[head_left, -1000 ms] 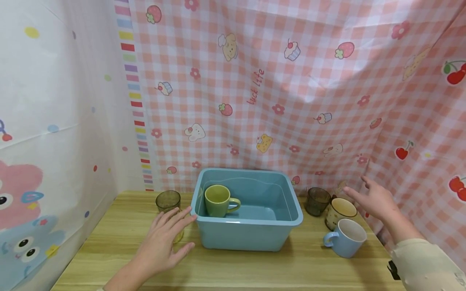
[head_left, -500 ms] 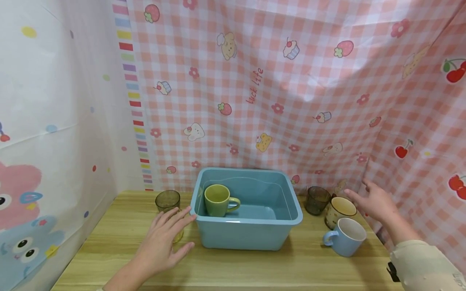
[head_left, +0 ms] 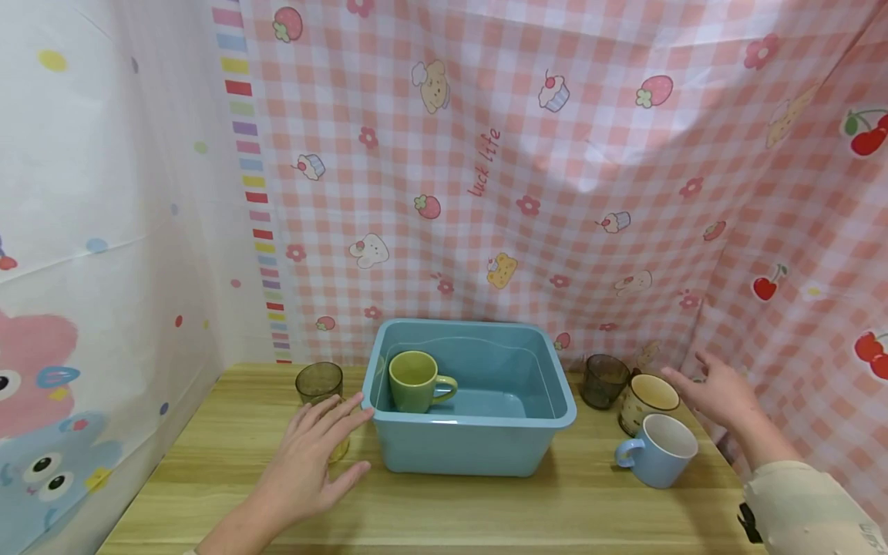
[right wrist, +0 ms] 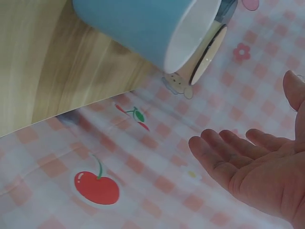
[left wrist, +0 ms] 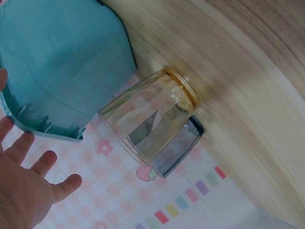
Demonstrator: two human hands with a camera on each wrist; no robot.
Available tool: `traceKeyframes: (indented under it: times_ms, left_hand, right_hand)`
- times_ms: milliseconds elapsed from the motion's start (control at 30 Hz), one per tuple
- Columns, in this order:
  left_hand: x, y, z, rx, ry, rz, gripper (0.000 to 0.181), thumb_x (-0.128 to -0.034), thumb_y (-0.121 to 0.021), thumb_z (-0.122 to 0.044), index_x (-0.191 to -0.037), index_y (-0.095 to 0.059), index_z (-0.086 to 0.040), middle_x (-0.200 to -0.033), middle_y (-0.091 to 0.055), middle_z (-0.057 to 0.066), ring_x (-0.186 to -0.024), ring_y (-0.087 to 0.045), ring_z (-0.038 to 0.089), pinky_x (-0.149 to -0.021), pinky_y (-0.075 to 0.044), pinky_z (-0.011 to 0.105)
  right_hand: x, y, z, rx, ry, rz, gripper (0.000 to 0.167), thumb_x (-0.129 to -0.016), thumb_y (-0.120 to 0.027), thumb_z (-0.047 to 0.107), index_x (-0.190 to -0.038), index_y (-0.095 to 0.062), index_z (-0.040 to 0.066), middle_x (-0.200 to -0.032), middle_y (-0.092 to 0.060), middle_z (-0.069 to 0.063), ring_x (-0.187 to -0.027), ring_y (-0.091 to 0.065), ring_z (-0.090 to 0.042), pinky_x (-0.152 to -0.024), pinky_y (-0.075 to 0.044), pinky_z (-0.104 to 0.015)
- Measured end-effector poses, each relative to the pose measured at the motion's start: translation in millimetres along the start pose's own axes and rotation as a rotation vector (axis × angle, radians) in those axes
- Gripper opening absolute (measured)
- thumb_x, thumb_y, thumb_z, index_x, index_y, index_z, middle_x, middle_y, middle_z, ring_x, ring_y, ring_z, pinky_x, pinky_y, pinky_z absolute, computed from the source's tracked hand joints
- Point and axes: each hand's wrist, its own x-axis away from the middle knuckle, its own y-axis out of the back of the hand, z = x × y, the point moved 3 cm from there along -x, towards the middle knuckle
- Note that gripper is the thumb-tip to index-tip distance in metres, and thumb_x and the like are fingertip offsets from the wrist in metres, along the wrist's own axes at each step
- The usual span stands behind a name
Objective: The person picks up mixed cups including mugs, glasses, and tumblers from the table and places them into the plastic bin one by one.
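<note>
My left hand hovers at the front left corner of the blue bin, fingers spread and holding nothing. Whether a fingertip touches the rim, I cannot tell. Partly hidden beneath that hand is a yellowish clear glass, with a dark tinted glass behind it. Inside the bin, at its left, a green mug stands upright. My right hand is beside and above a cream cup, empty, its fingers extended. In front of that cup stands a light blue mug, handle to the left.
Another dark tinted cup stands right of the bin, near the cream one. All rest on a wooden table. A pink checked cloth hangs close behind and on the right; a white patterned cloth hangs on the left.
My right hand has sunk slightly toward the cream cup. The left hand keeps its place, and the cups and bin have not moved.
</note>
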Motion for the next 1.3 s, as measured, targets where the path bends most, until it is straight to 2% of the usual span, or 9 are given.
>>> traceKeyframes:
  times_ms: [100, 233, 333, 733, 800, 1000, 1067, 1233, 1300]
  left_hand:
    - [0.1, -0.1, 0.0, -0.001, -0.001, -0.002, 0.073, -0.0835, -0.088, -0.037, -0.15, -0.061, -0.023, -0.161, -0.057, 0.006, -0.139, -0.058, 0.046, -0.108, -0.042, 0.08]
    - [0.2, -0.1, 0.2, -0.001, 0.0, 0.0, 0.073, -0.0836, -0.088, -0.037, -0.15, -0.061, -0.023, -0.161, -0.057, 0.006, -0.139, -0.058, 0.045, -0.108, -0.042, 0.08]
    - [0.3, 0.0, 0.3, 0.0, 0.001, 0.001, 0.073, -0.0833, -0.088, -0.036, -0.15, -0.061, -0.023, -0.161, -0.057, 0.006, -0.138, -0.058, 0.046, -0.108, -0.041, 0.08]
    - [0.8, -0.9, 0.3, -0.008, 0.003, 0.003, 0.072, -0.084, -0.087, -0.038, -0.15, -0.061, -0.023, -0.161, -0.057, 0.006, -0.138, -0.058, 0.045, -0.108, -0.042, 0.08]
    - [0.8, -1.0, 0.2, -0.01, 0.002, 0.001, 0.072, -0.0838, -0.087, -0.038, -0.15, -0.061, -0.023, -0.161, -0.057, 0.006, -0.138, -0.058, 0.045, -0.108, -0.042, 0.08]
    - [0.3, -1.0, 0.0, -0.006, -0.003, -0.003, 0.073, -0.0834, -0.087, -0.037, -0.149, -0.061, -0.022, -0.16, -0.058, 0.007, -0.137, -0.059, 0.045, -0.108, -0.042, 0.08]
    - [0.3, -0.8, 0.0, -0.004, -0.004, -0.004, 0.073, -0.0834, -0.087, -0.037, -0.15, -0.061, -0.022, -0.16, -0.058, 0.007, -0.137, -0.059, 0.045, -0.108, -0.042, 0.08]
    - [0.3, -0.6, -0.1, -0.004, -0.003, -0.004, 0.073, -0.0834, -0.087, -0.037, -0.15, -0.061, -0.022, -0.16, -0.058, 0.007, -0.137, -0.059, 0.046, -0.108, -0.042, 0.08]
    - [0.4, -0.6, -0.3, -0.002, -0.001, -0.004, 0.073, -0.0835, -0.087, -0.037, -0.15, -0.061, -0.022, -0.16, -0.058, 0.007, -0.137, -0.059, 0.046, -0.108, -0.042, 0.08]
  right_hand:
    - [0.1, -0.4, -4.0, -0.001, -0.001, -0.009, 0.105, -0.108, -0.043, 0.065, -0.16, -0.013, -0.02, -0.145, -0.042, -0.054, -0.126, -0.052, -0.066, -0.097, -0.051, -0.072]
    - [-0.8, -2.0, -11.2, 0.0, -0.02, -0.007, 0.102, -0.108, -0.045, 0.064, -0.16, -0.014, -0.018, -0.149, -0.038, -0.053, -0.128, -0.048, -0.068, -0.1, -0.049, -0.074]
    - [-2.2, -4.4, -16.9, 0.0, -0.039, 0.012, 0.105, -0.107, -0.045, 0.066, -0.161, -0.013, -0.018, -0.153, -0.03, -0.053, -0.134, -0.04, -0.071, -0.105, -0.044, -0.077]
    - [-3.1, -20.5, -24.5, -0.041, -0.094, 0.123, 0.111, -0.105, -0.046, 0.07, -0.16, -0.011, -0.019, -0.155, -0.027, -0.053, -0.138, -0.036, -0.071, -0.108, -0.043, -0.077]
    - [-2.4, -23.3, -21.9, -0.017, -0.076, 0.121, 0.109, -0.105, -0.047, 0.068, -0.16, -0.013, -0.02, -0.155, -0.028, -0.053, -0.138, -0.037, -0.071, -0.108, -0.042, -0.077]
    - [-0.5, -38.4, -13.5, 0.073, 0.033, 0.113, 0.097, -0.107, -0.052, 0.057, -0.146, -0.035, -0.03, -0.147, -0.037, -0.056, -0.131, -0.044, -0.072, -0.104, -0.047, -0.074]
    - [1.3, -43.9, -10.8, 0.073, 0.02, 0.127, 0.1, -0.105, -0.054, 0.06, -0.145, -0.034, -0.03, -0.146, -0.038, -0.056, -0.131, -0.045, -0.072, -0.103, -0.049, -0.073]
    - [6.8, -55.3, -4.0, 0.002, -0.081, 0.176, 0.118, -0.1, -0.057, 0.068, -0.155, -0.013, -0.027, -0.148, -0.036, -0.056, -0.134, -0.045, -0.07, -0.103, -0.051, -0.07]
    - [9.4, -58.5, -1.0, -0.01, -0.098, 0.186, 0.115, -0.099, -0.058, 0.069, -0.154, -0.02, -0.024, -0.146, -0.041, -0.054, -0.132, -0.049, -0.068, -0.1, -0.053, -0.067]
